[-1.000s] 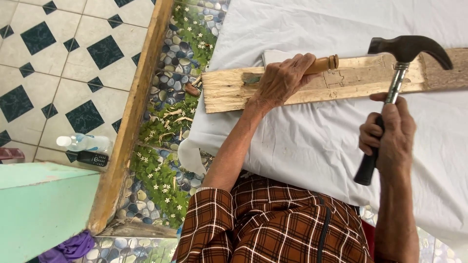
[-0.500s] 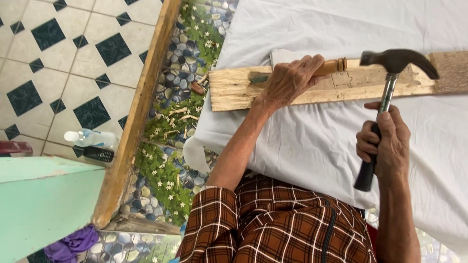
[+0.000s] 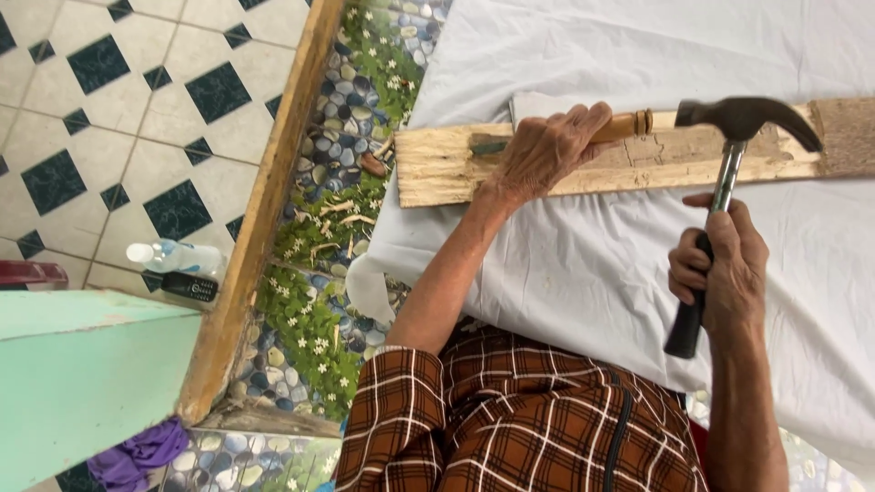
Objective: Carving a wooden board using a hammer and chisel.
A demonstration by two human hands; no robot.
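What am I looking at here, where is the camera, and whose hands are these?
There is no machine here: a person wears a camera on the head, so the one picture looks down at that person's own two hands. The left hand grips a chisel with a turned wooden handle, laid along a rough wooden plank. The right hand holds a claw hammer by its black grip, the head just beside the handle's end. The plank lies on a white cloth. At the bottom is the person's brown checked clothing. To the left are a tiled floor, a plastic bottle and a mat with pebbles and flowers.
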